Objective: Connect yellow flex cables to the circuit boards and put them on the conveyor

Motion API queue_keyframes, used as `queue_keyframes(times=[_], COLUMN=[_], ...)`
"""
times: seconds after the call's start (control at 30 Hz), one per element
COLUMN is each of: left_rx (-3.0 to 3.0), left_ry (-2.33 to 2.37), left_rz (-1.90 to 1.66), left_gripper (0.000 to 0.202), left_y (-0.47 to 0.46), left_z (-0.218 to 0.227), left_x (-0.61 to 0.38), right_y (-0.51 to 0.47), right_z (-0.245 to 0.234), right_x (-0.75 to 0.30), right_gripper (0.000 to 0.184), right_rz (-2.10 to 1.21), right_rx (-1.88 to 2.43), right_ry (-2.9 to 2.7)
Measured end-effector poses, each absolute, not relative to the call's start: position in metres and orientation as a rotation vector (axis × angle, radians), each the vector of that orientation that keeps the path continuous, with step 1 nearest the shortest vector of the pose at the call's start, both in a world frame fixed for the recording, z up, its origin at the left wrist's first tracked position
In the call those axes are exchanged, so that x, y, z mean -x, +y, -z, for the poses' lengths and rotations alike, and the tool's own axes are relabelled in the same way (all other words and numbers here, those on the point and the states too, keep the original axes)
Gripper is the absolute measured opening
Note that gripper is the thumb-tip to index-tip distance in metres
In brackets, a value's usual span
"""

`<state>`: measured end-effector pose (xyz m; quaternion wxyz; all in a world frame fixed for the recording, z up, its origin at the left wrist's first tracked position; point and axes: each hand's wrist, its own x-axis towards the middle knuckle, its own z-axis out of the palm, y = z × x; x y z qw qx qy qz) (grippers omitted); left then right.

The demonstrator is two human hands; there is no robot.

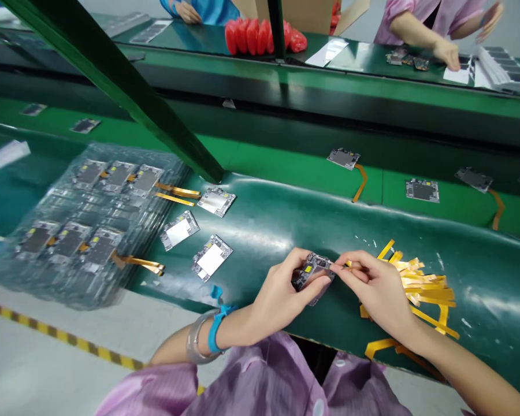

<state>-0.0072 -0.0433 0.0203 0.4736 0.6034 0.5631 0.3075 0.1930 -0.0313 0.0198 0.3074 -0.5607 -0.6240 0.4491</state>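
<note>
My left hand (281,292) grips a small circuit board (311,274) by its edges, thumb on the near side and fingers on the far side. Right at the board's corner, my right hand (375,289) pinches what looks like the end of an orange flat flex cable (349,264); the fingers hide most of it. A pile of yellow-orange flex cables (424,283) lies just right of and partly behind my right hand. To the left on the green mat rest loose boards with white or silvery faces, among them one board (212,259) closest to my left forearm.
Stacked clear plastic trays (86,214) at left hold several boards with cables. A green slanted post (125,86) rises beyond them. Boards, some with cables, lie on the green conveyor belt (277,167). Across it are red bundles (260,37) and co-workers' hands (448,55).
</note>
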Motion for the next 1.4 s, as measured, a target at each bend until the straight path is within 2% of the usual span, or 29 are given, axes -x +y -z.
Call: queue_keyframes(times=[0.27,0.5,0.53,0.6,0.7,0.8,0.97,1.4], left_rx=[-1.553,-1.424,-1.37,-1.235,-1.138,-1.192,-1.213,-1.262], left_ry=[1.363,1.255,1.186,1.059,1.016,0.993,0.918,0.912], left_rz=[-0.76,-0.657,-0.636,-0.578,-0.488,-0.427,-0.338,-0.249], left_gripper=[0.021,0.026,0.026,0.028,0.032,0.03,0.021,0.021], left_y=[-0.047,-0.034,-0.03,-0.022,-0.014,-0.012,-0.015,-0.018], left_z=[-0.024,-0.024,-0.024,-0.024,-0.027,-0.03,-0.034,-0.041], left_x=[0.0,0.002,0.003,0.004,0.005,0.005,0.008,0.008], right_y=[-0.034,-0.045,-0.046,-0.048,-0.048,-0.044,-0.039,-0.043], right_z=[-0.026,-0.023,-0.025,-0.03,-0.038,-0.043,-0.045,-0.044], right_x=[-0.193,-0.201,-0.203,-0.208,-0.215,-0.218,-0.216,-0.217], right_gripper=[0.014,0.011,0.011,0.027,0.023,0.035,0.033,0.034], right_rz=[-1.116,-0.963,-1.024,-1.254,-1.573,-1.712,-1.921,-1.978], right_rx=[1.548,1.407,1.413,1.441,1.449,1.467,1.403,1.353], right_ry=[-1.571,-1.825,-1.824,-1.753,-1.638,-1.579,-1.539,-1.549])
